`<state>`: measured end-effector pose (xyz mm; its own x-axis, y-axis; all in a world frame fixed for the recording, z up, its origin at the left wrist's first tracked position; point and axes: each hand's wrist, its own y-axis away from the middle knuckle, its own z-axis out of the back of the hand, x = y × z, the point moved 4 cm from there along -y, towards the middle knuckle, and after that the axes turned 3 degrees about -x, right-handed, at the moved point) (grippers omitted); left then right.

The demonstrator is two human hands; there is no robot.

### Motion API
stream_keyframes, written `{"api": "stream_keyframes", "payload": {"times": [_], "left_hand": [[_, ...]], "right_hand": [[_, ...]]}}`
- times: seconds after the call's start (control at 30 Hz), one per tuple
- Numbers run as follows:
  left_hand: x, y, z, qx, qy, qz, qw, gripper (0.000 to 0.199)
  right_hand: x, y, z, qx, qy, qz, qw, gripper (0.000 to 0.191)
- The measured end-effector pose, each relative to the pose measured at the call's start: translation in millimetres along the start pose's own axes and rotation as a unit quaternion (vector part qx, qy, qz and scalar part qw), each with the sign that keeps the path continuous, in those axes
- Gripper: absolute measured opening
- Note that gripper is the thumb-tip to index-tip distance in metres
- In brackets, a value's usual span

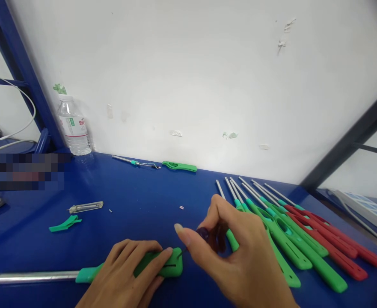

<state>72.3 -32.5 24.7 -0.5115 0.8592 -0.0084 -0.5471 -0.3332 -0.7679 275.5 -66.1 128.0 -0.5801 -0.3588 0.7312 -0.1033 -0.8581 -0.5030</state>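
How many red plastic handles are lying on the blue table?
3, grouped at the right: the outermost red handle; the nearest red handle, beside green plastic handles; and the middle red handle, between the other two. Their inner ends overlap, but none seems hidden.

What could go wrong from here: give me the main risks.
1. The thin tool in the right hand could slip off the lighter and jab the left hand, whose fingertips lie close to its tip.
2. The tiny white part lies loose beyond the hands and might get brushed away.
3. The right hand is close to the other lighters and may knock them.
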Motion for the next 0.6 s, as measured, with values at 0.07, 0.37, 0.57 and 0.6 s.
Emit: {"api": "stream_keyframes", "payload": {"times": [0.07, 0.37, 0.57, 0.6], "left_hand": [[1.4, 1.5, -1.6, 0.000, 0.006, 0.005, 1.000, 0.033], [1.1, 1.9, -4.0, 0.012, 0.007, 0.004, 1.000, 0.034], [0.8, 0.8, -1.3, -0.005, 0.022, 0.005, 1.000, 0.033], [0.7, 0.0, -1.2, -0.004, 0.020, 0.007, 1.000, 0.033]], "right_hand": [[2.3, 0.3, -0.9, 0.006, 0.002, 0.013, 1.000, 0.032], [-1.0, 1.5, -2.3, 0.095, -0.109, -0.037, 0.989, 0.021], [-1.8, 3.1, -0.4, 0.103, -0.166, -0.052, 0.979, 0.042], [-2.3, 3.0, -0.1, 0.097, -0.161, -0.071, 0.980, 0.039]]}}
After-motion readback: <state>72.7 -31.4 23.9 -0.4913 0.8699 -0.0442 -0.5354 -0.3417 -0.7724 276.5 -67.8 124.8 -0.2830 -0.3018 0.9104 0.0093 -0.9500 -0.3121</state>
